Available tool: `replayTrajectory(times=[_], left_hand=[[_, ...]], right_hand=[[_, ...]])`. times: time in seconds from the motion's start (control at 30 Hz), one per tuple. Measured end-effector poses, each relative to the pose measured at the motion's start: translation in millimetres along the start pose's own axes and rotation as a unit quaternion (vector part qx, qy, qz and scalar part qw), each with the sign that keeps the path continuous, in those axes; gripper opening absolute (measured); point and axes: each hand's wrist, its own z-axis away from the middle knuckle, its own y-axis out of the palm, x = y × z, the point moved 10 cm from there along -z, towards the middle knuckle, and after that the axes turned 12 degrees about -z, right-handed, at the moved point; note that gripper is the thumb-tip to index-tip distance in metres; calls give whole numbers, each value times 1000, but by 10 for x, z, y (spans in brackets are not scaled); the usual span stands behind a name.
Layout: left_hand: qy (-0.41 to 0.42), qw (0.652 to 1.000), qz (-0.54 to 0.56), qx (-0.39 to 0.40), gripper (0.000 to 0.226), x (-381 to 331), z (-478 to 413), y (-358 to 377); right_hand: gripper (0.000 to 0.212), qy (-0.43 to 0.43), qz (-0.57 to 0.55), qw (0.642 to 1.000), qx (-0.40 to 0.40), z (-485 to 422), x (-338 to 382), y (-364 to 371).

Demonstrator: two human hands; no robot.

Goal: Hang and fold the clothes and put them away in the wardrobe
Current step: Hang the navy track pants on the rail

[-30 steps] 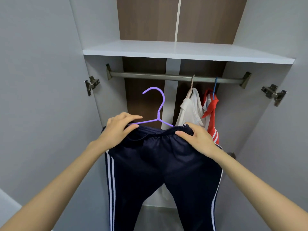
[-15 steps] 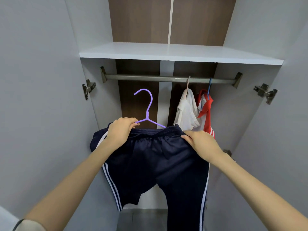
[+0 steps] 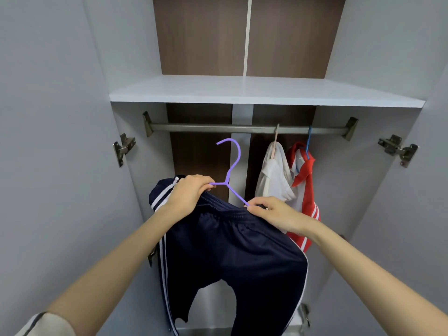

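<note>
— Where are the trousers (image 3: 232, 246)?
— Draped over the purple hanger (image 3: 228, 177), inside the open wardrobe (image 3: 150, 190), below the rail (image 3: 206, 128). The left hand (image 3: 191, 192) grips the waistband and hanger arm beside the neck. The right hand (image 3: 274, 214) pinches the other, lower arm.
— And the hook (image 3: 238, 152)?
— Straight above the hands, under bare rail left of the white shirt (image 3: 274, 180). The hanger lies along the rail, tilted. The left hand is nearer the hook, so I'd lead the lift from there.

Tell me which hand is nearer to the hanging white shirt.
Right. The right hand is just below the white shirt, at the waistband of the navy trousers; the left hand is farther left, across the purple plastic hanger.
</note>
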Motion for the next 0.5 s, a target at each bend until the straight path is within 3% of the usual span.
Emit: replayTrajectory(times=[0.23,0.5], left_hand=[[-38,999,28,-13,32,302,-594,154],[-126,989,62,-36,38,1035,-1023,171]], right_hand=[[30,21,-197,973,-116,-671,-149,-2],[33,47,-260,949,-170,-1730,-301,-80]])
